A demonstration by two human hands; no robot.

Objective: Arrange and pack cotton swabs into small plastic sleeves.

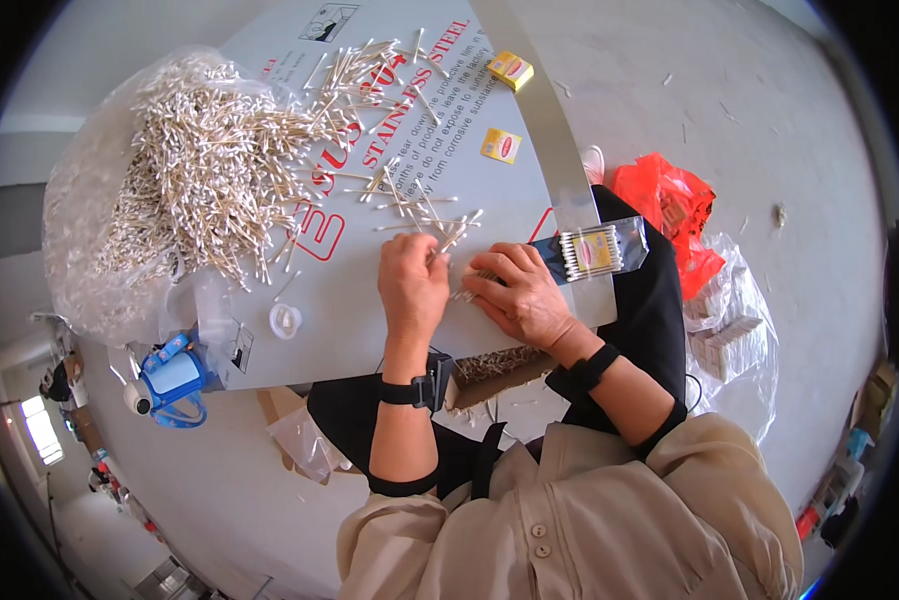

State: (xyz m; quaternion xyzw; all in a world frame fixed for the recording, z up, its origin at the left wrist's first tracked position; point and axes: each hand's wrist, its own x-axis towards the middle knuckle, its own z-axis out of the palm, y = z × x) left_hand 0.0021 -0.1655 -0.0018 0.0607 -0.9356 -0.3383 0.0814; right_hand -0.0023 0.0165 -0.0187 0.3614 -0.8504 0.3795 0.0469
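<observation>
Both my hands work close together near the table's front edge. My left hand (414, 280) is closed, thumb and fingers pinched at the near end of some loose cotton swabs (458, 228). My right hand (522, 292) curls palm-down around a small bunch of cotton swabs (464, 294), whose ends show beside its fingertips; its palm hides the rest. Just right of that hand lies a clear packet of cotton swabs (592, 252) with a yellow card in it. More cotton swabs (395, 188) are scattered beyond my left hand.
A large clear bag (80, 235) spills a heap of cotton swabs (205, 160) at left. Yellow cards (502, 146) lie farther back. A small clear cup (286, 320) and a blue bottle (173, 375) stand left. Below the edge is an open carton (495, 375); a red bag (670, 205) lies right.
</observation>
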